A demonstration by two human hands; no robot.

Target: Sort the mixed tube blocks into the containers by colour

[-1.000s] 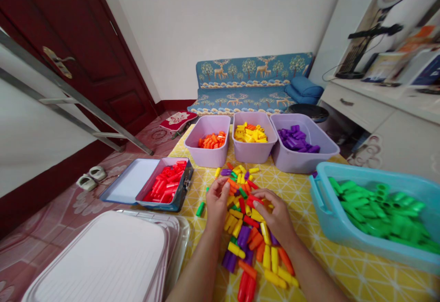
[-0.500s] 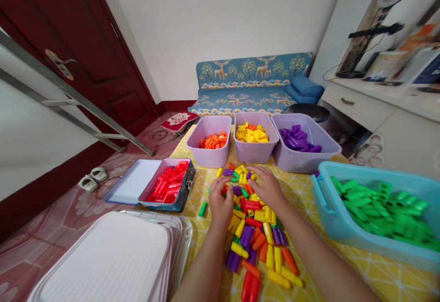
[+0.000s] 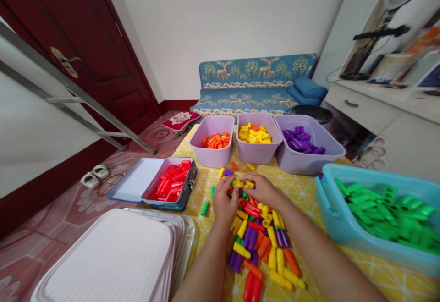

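A heap of coloured plastic tube pieces (image 3: 250, 237) in yellow, red, orange, purple and green lies on the yellow patterned tablecloth (image 3: 302, 203). My left hand (image 3: 224, 203) rests at the heap's far left side, thumb and fingers apart and curved, with nothing clearly held. Opposite it, my right hand (image 3: 264, 191) has its fingers curled over several yellow tube pieces (image 3: 243, 184); a purple one shows beneath that hand. The hands partly cover the pieces between them. A single green piece (image 3: 205, 209) lies apart, left of my left hand.
Lilac bins hold orange (image 3: 216, 140), yellow (image 3: 255, 134) and purple pieces (image 3: 302, 140) along the back. Red pieces fill a hinged tin (image 3: 191, 187) at left. A turquoise tub (image 3: 330, 228) of green pieces stands right. Stacked white lids (image 3: 103, 256) lie front left.
My right hand has drawn back toward me, its fingers now curled over yellow pieces. Some far pieces have been pulled nearer, leaving a few scattered by the bins. The view has shifted slightly.
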